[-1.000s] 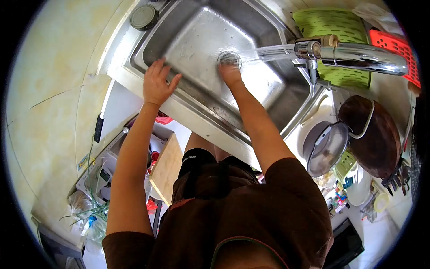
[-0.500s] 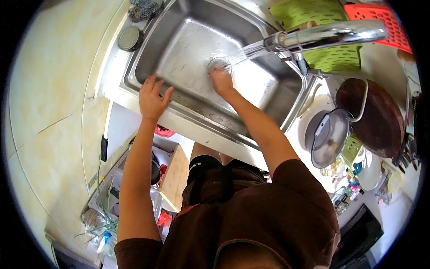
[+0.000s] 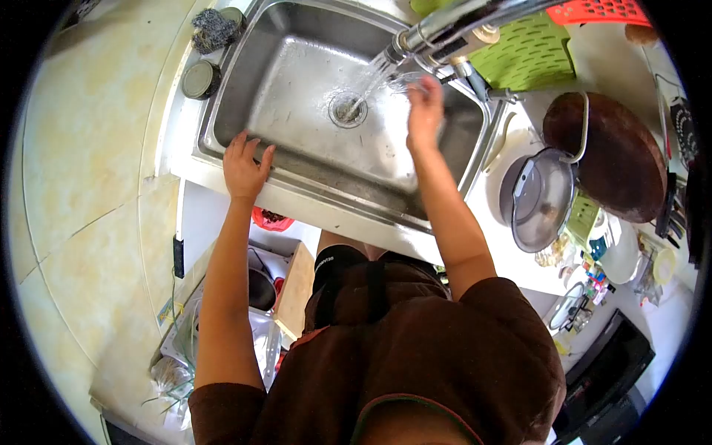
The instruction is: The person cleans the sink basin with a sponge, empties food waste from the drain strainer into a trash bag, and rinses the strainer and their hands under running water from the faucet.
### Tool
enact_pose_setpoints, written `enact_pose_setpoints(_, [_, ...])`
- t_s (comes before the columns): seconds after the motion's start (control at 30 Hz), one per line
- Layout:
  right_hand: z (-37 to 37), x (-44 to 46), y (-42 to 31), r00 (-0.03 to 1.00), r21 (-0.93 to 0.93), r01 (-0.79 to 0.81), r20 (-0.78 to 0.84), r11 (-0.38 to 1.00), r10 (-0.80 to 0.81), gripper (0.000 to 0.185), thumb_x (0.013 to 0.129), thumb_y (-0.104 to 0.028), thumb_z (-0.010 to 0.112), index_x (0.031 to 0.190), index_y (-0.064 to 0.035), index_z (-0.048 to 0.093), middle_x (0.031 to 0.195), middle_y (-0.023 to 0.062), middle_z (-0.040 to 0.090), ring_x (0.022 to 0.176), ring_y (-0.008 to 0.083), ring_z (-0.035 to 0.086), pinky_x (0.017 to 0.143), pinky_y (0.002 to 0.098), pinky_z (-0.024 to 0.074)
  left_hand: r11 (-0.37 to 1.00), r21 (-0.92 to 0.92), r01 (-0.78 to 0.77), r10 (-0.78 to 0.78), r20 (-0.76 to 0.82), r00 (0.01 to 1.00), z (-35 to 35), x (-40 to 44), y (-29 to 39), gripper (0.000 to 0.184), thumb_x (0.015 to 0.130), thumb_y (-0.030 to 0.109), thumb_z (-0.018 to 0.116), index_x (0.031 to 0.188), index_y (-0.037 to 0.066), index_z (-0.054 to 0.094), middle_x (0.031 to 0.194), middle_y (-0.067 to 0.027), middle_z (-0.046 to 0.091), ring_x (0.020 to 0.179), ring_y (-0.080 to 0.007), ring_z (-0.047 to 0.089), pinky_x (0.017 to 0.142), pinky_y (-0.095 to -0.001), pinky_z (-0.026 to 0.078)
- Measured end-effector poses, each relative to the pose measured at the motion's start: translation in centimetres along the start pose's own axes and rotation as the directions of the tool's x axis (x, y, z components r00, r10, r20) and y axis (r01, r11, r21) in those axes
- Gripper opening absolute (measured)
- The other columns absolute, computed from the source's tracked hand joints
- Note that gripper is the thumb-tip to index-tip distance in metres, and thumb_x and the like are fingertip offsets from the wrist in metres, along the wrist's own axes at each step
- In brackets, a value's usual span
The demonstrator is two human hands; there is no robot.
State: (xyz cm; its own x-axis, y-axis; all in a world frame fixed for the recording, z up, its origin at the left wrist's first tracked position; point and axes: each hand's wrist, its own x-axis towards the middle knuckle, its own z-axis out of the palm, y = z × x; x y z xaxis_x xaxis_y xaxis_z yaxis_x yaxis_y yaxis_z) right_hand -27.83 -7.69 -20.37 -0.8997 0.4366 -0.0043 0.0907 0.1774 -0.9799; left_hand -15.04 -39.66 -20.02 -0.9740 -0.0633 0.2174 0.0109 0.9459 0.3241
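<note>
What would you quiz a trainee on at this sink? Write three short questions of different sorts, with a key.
1. True or false: water is running from the faucet.

2. Which rests on the near edge of the sink?
A) the right hand
B) the left hand
C) neither hand

3. Fill in the gap: the stream falls onto the round ____ in the floor of the basin.

Key: 1 true; 2 B; 3 drain.
</note>
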Motion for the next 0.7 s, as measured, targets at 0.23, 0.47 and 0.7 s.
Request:
enact_pose_setpoints(0.23, [-4.3, 4.8, -2.4, 0.991, 0.097, -0.104, 0.089, 0.990, 0.096, 0.045, 0.081, -0.021, 0.065, 0.117, 0.0011, 0.048, 0.104, 0.0102, 0.054, 0.093, 0.0191, 0.050, 0.085, 0.0311, 0.0395, 1.000, -0.001, -0.012, 0.012, 0.016, 1.000, 0.1, -0.1, -0.2, 0.036, 0.082, 0.039, 0.064, 0.093, 0.004, 0.066, 0.118, -0.0174, 0.058, 0.106, -0.0343, 0.054, 0.091, -0.0432, 0.040])
enact_pose_setpoints(0.47, [-2.5, 3.8, -3.3, 0.942, 0.191, -0.321, -0.040, 0.928, 0.334, 0.057, 0.079, -0.024, 0.068, 0.124, 0.0039, 0.045, 0.095, 0.0104, 0.054, 0.082, 0.0165, 0.051, 0.069, 0.0305, 0.0439, 1.000, 0.003, -0.029, 0.029, 0.051, 0.998, 0.2, -0.2, 0.0, 0.036, 0.083, 0.038, 0.063, 0.094, 0.004, 0.067, 0.117, -0.0154, 0.059, 0.104, -0.0338, 0.055, 0.091, -0.0426, 0.041])
enact_pose_setpoints(0.7, [-4.1, 0.9, -3.9, 0.893, 0.583, -0.445, 0.230, 0.679, 0.388, 0.068, 0.086, -0.019, 0.057, 0.143, -0.0065, 0.021, 0.097, 0.0066, 0.061, 0.081, 0.0145, 0.058, 0.070, 0.0303, 0.0487, 0.998, -0.018, -0.055, 0.056, 0.044, 0.997, 0.6, -0.5, -0.4, 0.035, 0.085, 0.036, 0.061, 0.093, 0.002, 0.068, 0.115, -0.0184, 0.061, 0.103, -0.0359, 0.057, 0.090, -0.0433, 0.042])
